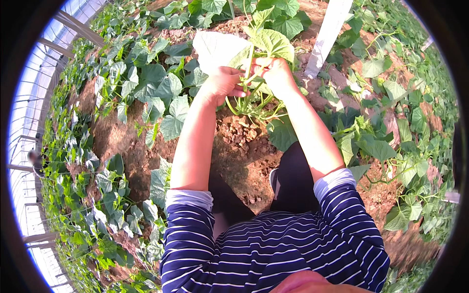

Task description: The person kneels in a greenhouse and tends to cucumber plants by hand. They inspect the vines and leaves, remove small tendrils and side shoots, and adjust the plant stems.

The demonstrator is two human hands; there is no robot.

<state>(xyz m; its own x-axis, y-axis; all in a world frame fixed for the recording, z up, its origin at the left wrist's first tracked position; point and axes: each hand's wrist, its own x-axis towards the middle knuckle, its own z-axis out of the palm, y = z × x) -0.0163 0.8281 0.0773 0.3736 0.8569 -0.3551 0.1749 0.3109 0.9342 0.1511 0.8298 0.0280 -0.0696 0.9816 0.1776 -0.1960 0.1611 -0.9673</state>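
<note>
Before me stands a leafy vine plant, probably cucumber, with a pale green stem (250, 63) rising between my hands. My left hand (225, 85) is at the stem's left side, its fingers curled around it. Opposite, my right hand (277, 77) pinches the plant's stems just under a broad, sunlit leaf (272, 43). A large leaf (220, 51), washed out white by the sun, spreads above my left hand. Below both hands, thin shoots and tendrils (258, 104) fan out over the soil. My fingertips are partly hidden among the stems.
A pale post (326, 40) slants up right of my right hand. Rows of vines (146, 80) flank me on both sides, with more plants (282, 18) ahead. Clumpy brown soil (240, 137) lies between my legs. The greenhouse frame (33, 110) curves along the left.
</note>
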